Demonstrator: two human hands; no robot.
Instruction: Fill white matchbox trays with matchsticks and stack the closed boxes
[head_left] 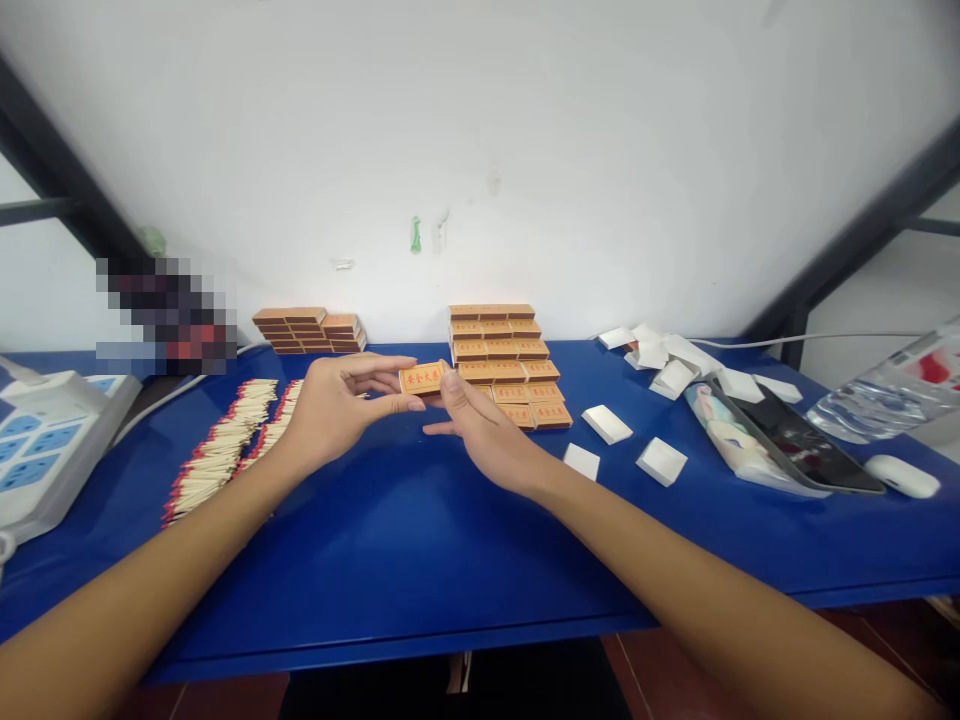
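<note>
My left hand [341, 405] pinches an orange matchbox [422, 378] with red print between thumb and fingers, a little above the blue table [420, 560]. My right hand [480, 425] touches the box's right end with its thumb; its fingers lie stretched out. Just behind the box stands a stepped stack of matchboxes [506, 362]. Loose matches [225, 445] with red heads lie in rows to the left of my left hand.
A smaller stack of matchboxes [309, 330] sits at the back left. White inner trays [660, 460] lie scattered right of my right hand. A power strip [45, 440] is at the left edge; a phone [795, 440], a white earbud case [900, 475] and a plastic bag [892, 390] at the right.
</note>
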